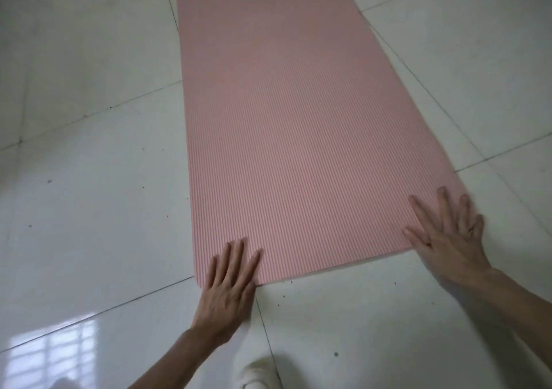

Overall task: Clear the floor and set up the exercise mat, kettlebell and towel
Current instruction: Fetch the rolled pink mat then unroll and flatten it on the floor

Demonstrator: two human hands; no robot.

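Exercise mat, pink and finely ribbed with thin lines running along its length, lies unrolled and flat on the floor. Its long axis runs from its near short edge up and away to the top of the view, where its far end is cut off. The near short edge sits at a slight slant, its right corner farther from the camera than its left corner.

Around the mat, the floor is glossy white tile with dark grout lines and small dark specks, and a window reflection shines on the tile well left of and nearer than the mat's near edge.

Over the mat's near right corner, the right hand lies palm down, its fingers spread wide and flat on the ribbed surface, holding nothing. At the mat's near left corner, the left hand lies palm down across the edge, its fingers loosely together and stretched flat onto the mat, gripping nothing, with the heel of the hand on the tile.

Nearer than the mat's near edge, between the two forearms, part of a white shoe shows on the tile.
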